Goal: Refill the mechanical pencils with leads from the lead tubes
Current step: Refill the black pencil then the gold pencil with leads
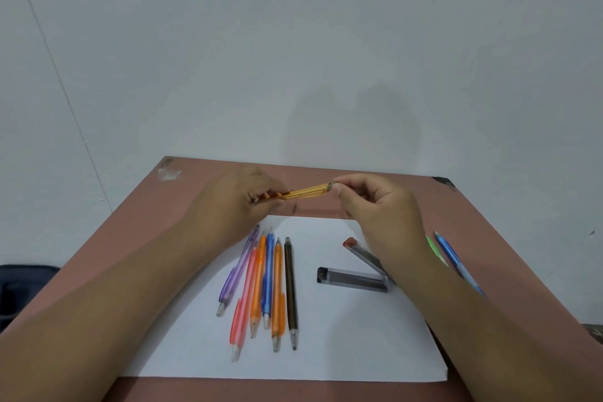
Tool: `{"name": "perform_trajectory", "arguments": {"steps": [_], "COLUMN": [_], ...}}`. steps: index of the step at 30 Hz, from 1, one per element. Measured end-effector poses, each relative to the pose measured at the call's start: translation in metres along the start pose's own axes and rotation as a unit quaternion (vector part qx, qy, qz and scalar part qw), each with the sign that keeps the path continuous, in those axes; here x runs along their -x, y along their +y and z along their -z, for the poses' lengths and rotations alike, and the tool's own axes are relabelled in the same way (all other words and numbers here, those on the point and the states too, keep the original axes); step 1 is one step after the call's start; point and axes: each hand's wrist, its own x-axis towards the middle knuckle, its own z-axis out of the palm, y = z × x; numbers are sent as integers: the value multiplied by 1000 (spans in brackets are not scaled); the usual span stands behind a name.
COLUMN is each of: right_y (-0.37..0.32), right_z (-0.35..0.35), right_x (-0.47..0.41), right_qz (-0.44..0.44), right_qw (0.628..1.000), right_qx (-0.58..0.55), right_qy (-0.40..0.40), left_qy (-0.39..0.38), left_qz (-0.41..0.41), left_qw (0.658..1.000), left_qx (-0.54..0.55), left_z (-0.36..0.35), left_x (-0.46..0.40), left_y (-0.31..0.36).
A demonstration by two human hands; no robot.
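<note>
My left hand [238,202] grips the tip half of a yellow-amber mechanical pencil [308,191], held level above the table. My right hand [375,206] pinches the small cap at that pencil's right end. Several mechanical pencils [261,281] in purple, pink, orange, blue and brown lie side by side on a white sheet [326,336]. Two clear lead tubes lie right of them: one with a black cap [354,280], one with a red-brown cap [362,251] partly under my right wrist.
A green pencil [435,248] and a blue pencil [452,254] lie on the pinkish-brown table [489,222] right of the sheet, partly hidden by my right forearm. A white wall rises just behind the table. A dark object [26,290] sits off the table's left edge.
</note>
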Motion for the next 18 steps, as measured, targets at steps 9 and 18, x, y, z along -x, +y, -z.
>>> {"name": "perform_trajectory", "arguments": {"steps": [9, 18], "right_y": [-9, -15], "right_z": [-1, 31], "right_x": [-2, -15], "right_qz": [-113, -155], "right_qw": [957, 774], "right_qx": [-262, -613], "right_qy": [-47, -24], "left_qy": [-29, -192], "left_qz": [9, 282], "left_qw": [987, 779], "left_qx": [161, 526], "left_z": [-6, 9], "left_x": [5, 7], "left_y": [43, 76]}}
